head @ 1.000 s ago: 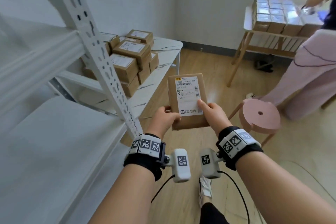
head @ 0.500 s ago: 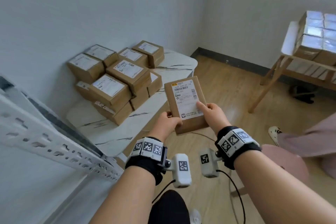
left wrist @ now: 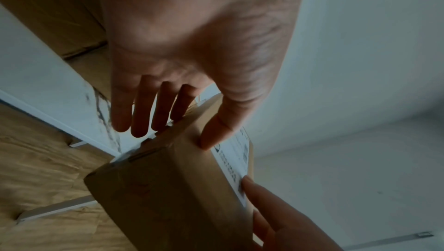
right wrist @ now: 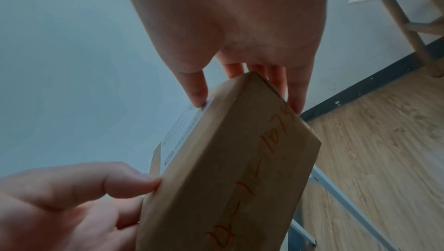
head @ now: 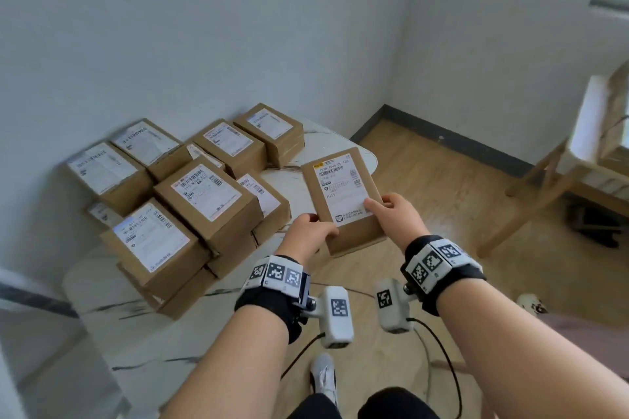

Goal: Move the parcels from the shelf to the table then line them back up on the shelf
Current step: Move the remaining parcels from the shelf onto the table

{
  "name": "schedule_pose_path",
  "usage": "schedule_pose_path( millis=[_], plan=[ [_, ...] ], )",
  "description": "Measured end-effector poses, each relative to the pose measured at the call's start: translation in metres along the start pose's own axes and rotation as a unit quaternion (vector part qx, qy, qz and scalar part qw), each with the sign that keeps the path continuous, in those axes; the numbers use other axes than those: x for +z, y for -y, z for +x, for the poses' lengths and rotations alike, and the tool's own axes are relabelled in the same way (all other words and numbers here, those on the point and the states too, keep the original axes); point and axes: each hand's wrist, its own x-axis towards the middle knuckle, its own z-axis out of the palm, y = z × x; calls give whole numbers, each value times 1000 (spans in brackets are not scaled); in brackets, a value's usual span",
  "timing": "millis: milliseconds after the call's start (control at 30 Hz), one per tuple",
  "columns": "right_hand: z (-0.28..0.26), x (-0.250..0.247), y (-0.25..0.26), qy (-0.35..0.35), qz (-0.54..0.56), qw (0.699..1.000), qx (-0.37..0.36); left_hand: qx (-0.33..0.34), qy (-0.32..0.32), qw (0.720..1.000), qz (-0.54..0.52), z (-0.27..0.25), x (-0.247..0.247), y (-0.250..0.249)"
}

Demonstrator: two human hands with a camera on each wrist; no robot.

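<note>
White marble counter point(head: 306, 146) at 10 o'clock; both hands' grip, left hand point(head: 308, 231) and right hand point(head: 396, 214), pinches a stiff, seemingly light cardboard parcel point(head: 343, 194) by its near corners.

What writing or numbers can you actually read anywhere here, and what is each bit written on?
"1045": printed on the white label of the parcel held in both hands; the rest of that label is too small to read.
Orange handwriting on the parcel's side: seems to end in "1045", the rest unclear.
Labels on the stacked parcels on the table: barcodes and print, too blurred to read.
Wristband squares: patterns, no words.
</note>
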Motion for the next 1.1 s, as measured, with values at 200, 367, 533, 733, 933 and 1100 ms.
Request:
schedule_pose_path(
  millis=[200,367,533,733,933,1100],
  plan=[
    [69,2,9,52,-12,999,1,-28,-14,999,14,51,-1,-26],
    [133,7,27,117,-57,991,-22,-58,-49,997,5,87,4,-47],
    [190,13,42,195,-118,972,-51,-91,-108,989,-34,116,13,-63],
    [235,21,51,263,-150,950,-69,-136,-160,974,-85,151,25,-69],
    [256,25,67,297,-166,935,-100,-128,-190,971,-73,169,33,-70],
    [258,26,89,276,-165,937,-139,-126,-227,964,-57,158,28,-77]
  ],
)
